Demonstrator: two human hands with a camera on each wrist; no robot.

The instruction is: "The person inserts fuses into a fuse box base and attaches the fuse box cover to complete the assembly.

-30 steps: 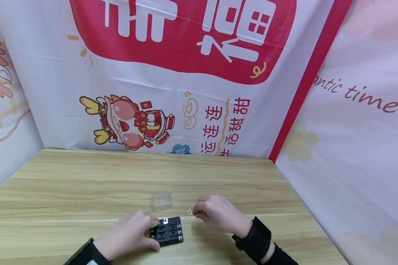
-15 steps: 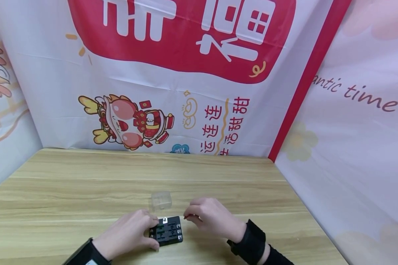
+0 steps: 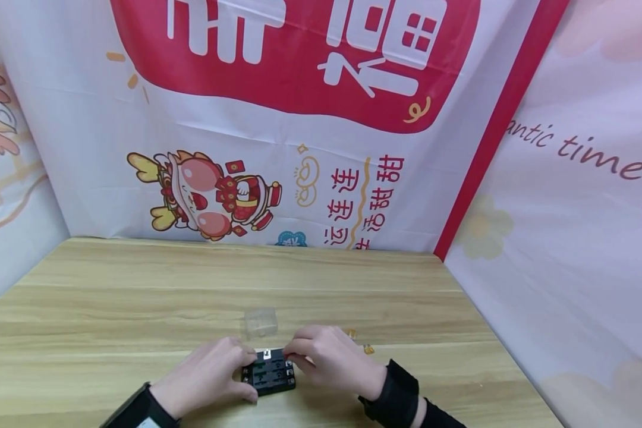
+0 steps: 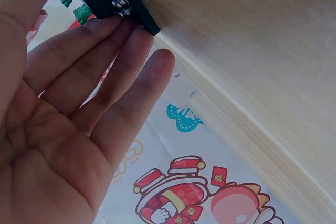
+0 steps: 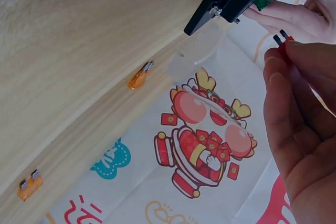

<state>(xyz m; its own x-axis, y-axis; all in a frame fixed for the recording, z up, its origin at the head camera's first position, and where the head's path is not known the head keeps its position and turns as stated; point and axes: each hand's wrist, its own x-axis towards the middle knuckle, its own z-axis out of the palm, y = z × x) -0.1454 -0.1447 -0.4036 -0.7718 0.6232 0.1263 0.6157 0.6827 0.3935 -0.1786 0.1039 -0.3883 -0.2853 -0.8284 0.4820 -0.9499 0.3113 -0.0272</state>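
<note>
A black fuse box lies on the wooden table, with screw terminals along its sides. My left hand grips its left end, thumb at the near edge and fingers at the far edge. Green blade fuses stand in it in the left wrist view. My right hand pinches a red blade fuse between thumb and index finger. In the right wrist view, its two metal prongs point toward the box and are apart from it. From the head view, the fuse is mostly hidden by fingers, above the box's right far corner.
A clear plastic cover sits just beyond the fuse box. Two orange blade fuses lie on the table beyond my right hand, one orange fuse nearer the cover, the other orange fuse farther right. A printed cloth hangs behind the table.
My right hand has moved left with the red fuse, from beside the orange fuses to the box's right far corner. The orange fuses have come into view. My left hand stays on the box.
</note>
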